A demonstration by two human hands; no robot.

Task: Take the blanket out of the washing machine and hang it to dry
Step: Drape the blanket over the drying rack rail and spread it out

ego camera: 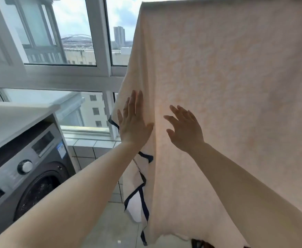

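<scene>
Hanging limp and probably damp-heavy, the peach blanket [227, 86] is smoothed by the flat left hand [135, 126] and released right hand [186, 131], best gripped at its edge.

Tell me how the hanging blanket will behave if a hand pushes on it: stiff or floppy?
Probably floppy: the blanket drapes in soft folds and its lower edge hangs unevenly. It would likely swing or give way under the left hand, which lies flat on it. Light shines through it, so it seems fairly thin.
</scene>
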